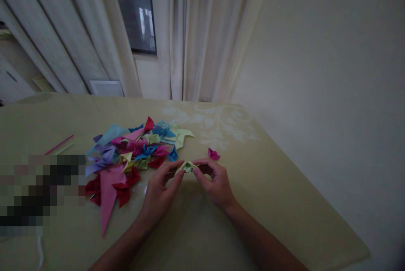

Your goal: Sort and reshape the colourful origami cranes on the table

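A small pale yellow-green piece of folded paper point(188, 167) is pinched between my two hands above the table. My left hand point(163, 186) grips its left side between thumb and fingers. On the other side, my right hand point(215, 182) holds it the same way. The paper has a raised middle with layered folds; its underside is hidden. Just beyond my right hand lies a small magenta folded paper point(213, 154). Left of my hands spreads a pile of folded paper pieces point(136, 146) in pink, red, blue, purple and green.
A long pink pointed paper point(108, 195) sticks out of the pile's near side. Thin pink and green strips point(60, 144) lie at the left. A pixelated patch covers the left of the pale tablecloth point(272, 212). Curtains point(209, 35) and a wall point(335, 73) stand behind.
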`<state>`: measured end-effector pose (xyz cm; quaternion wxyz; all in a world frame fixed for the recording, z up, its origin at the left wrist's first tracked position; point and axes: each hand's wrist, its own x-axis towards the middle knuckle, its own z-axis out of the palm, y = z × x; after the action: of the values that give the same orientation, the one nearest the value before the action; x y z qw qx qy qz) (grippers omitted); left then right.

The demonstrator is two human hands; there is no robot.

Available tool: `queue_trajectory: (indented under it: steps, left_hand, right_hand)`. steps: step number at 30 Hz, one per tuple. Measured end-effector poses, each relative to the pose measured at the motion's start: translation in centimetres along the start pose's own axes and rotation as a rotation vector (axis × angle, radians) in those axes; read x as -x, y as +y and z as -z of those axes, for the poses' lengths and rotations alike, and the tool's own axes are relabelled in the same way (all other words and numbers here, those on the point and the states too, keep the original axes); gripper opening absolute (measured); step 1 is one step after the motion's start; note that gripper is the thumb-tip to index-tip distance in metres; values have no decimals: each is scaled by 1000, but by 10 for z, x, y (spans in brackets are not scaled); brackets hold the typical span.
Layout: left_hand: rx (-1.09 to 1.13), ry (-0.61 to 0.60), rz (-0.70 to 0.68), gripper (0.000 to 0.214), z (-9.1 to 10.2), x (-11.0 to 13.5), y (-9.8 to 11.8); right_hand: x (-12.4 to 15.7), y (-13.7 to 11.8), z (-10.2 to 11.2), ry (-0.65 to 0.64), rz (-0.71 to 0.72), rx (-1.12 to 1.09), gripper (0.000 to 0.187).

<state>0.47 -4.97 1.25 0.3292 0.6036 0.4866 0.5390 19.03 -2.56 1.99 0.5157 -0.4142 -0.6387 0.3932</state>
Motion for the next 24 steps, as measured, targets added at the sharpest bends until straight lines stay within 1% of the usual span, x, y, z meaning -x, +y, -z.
queue_trajectory:
  steps: [5, 16, 24]
  left_hand:
    - [-35, 12, -21, 25, 1, -1, 3]
    - [-66, -18, -33, 25, 1, 2, 2]
    - [-57, -34, 65, 26, 0, 2, 4]
  right_hand:
    - [1, 1, 0, -3, -6, 12, 21]
    - [-1, 0, 1, 7, -4, 4, 16]
    - [2, 3, -2, -5, 65, 108, 13]
